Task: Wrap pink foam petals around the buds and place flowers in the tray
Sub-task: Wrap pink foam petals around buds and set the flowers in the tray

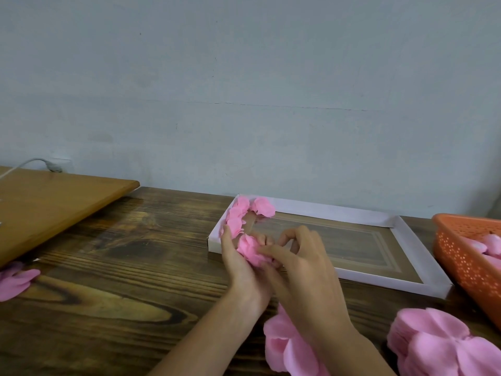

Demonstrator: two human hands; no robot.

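My left hand (238,263) cups a pink foam flower (250,249) just at the near left corner of the white cardboard tray (352,275). The fingers of my right hand (295,256) pinch the flower's petals from the right. Several finished pink flowers (245,213) lie in a row along the tray's left wall. Stacks of loose pink petals lie on the table under my right forearm (287,346) and at the bottom right (439,346). The bud inside the flower is hidden.
An orange perforated basket (461,256) with pink pieces stands at the right edge. A light wooden board (54,204) lies at the back left with a grey cable. More pink petals (16,280) sit at the left edge of the dark wooden table (122,267).
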